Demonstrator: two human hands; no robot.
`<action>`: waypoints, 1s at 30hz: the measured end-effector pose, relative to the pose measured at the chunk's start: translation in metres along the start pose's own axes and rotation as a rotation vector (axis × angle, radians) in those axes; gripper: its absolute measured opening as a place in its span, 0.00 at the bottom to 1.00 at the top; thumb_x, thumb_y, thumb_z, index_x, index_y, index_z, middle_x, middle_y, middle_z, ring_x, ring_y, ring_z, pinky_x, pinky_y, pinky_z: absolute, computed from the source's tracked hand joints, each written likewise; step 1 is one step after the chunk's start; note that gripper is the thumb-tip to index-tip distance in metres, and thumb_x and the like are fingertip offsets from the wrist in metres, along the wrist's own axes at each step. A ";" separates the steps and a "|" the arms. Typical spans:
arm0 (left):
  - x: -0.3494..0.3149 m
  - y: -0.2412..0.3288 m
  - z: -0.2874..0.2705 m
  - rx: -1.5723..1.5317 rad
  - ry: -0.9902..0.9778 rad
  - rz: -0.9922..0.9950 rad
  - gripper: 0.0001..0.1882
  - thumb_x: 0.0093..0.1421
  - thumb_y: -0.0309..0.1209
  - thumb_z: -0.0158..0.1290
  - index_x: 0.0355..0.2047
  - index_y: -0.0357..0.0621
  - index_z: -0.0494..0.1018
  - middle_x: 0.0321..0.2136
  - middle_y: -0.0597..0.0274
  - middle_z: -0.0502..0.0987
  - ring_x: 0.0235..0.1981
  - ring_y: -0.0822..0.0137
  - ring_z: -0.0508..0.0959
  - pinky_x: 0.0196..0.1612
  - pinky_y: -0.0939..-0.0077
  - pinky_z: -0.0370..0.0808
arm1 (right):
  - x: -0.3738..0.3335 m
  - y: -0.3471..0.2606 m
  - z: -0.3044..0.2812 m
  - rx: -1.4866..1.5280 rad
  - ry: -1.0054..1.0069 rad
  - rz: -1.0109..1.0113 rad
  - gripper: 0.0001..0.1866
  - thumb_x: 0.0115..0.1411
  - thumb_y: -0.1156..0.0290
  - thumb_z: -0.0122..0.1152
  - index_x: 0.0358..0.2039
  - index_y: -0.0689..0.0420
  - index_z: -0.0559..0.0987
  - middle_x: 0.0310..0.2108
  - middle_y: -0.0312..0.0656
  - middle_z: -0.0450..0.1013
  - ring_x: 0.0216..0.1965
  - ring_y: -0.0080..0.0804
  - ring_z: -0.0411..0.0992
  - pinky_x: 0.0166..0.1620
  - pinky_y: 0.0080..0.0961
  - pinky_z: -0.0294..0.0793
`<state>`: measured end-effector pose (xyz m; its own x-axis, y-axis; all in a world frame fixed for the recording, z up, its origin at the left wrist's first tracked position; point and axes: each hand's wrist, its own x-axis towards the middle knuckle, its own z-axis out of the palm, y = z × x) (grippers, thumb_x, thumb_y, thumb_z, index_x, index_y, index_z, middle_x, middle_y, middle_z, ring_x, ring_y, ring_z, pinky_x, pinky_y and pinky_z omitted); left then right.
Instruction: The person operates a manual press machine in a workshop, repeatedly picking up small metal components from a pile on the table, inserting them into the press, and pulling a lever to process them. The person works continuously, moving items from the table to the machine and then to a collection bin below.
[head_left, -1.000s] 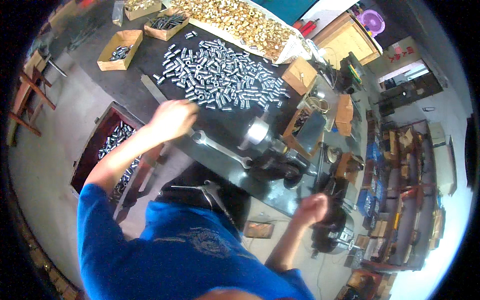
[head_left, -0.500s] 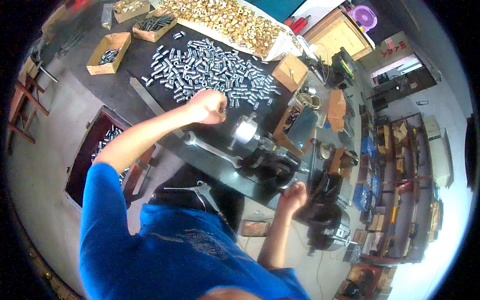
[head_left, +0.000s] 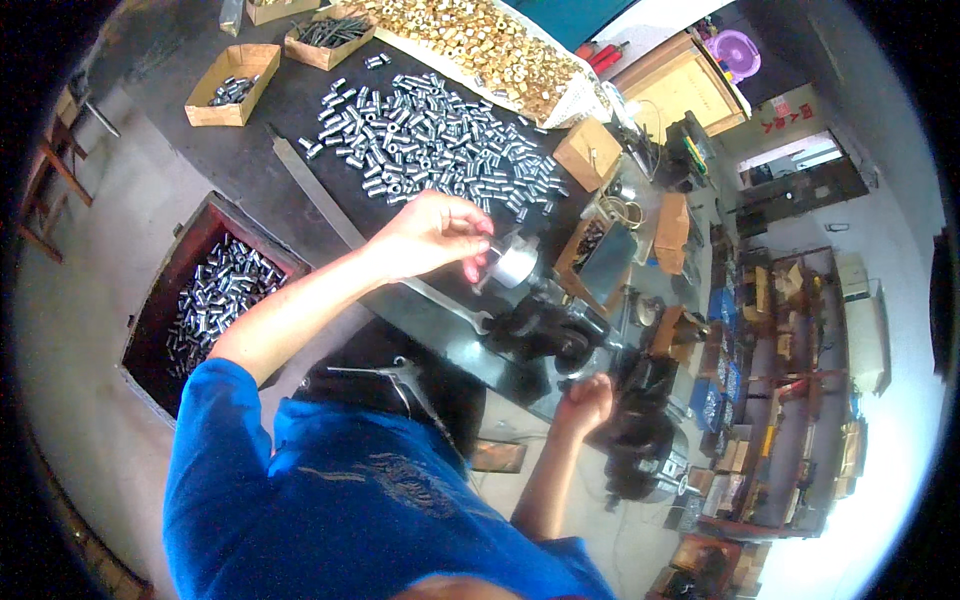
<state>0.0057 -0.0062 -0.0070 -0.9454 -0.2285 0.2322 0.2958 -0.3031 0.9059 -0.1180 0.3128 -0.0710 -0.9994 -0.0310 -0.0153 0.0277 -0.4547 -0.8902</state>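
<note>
- Left hand [head_left: 445,238]: half a second ago a closed fist at the lower edge of the sleeve pile; now at the silver chuck [head_left: 517,262], its 3 o'clock side, fingertips drawn together at the chuck's face. Whether a sleeve is gripped cannot be told.
- Right hand [head_left: 588,402]: curled, at 5 o'clock from the chuck, beside the black machine [head_left: 560,338], much as earlier; grip on any part cannot be told.
- Metal sleeves [head_left: 430,140]: loose pile, 12 o'clock from the left hand.
- Wrench [head_left: 448,302]: 6 o'clock, one end now covered by the left wrist.
- Flat metal bar [head_left: 312,185]: 10 o'clock, lower end behind the forearm.
- Crate [head_left: 190,245]: 8 o'clock, more of its sleeves showing than before.
- Brass pieces [head_left: 490,50]: 12 o'clock, beyond the pile.
- Cardboard box [head_left: 588,155]: 2 o'clock.
</note>
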 end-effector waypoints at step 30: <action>0.004 0.002 0.001 0.154 -0.057 0.032 0.07 0.53 0.19 0.50 0.34 0.32 0.70 0.26 0.61 0.73 0.25 0.74 0.74 0.31 0.82 0.72 | 0.082 0.027 0.024 -0.273 0.181 -0.055 0.08 0.51 0.70 0.47 0.29 0.58 0.74 0.18 0.33 0.66 0.17 0.21 0.61 0.19 0.17 0.57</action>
<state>0.0023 -0.0064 -0.0037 -0.9435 -0.1813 0.2773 0.3053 -0.1506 0.9403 -0.1984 0.2764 -0.0850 -0.9875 0.1563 -0.0227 -0.0083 -0.1950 -0.9808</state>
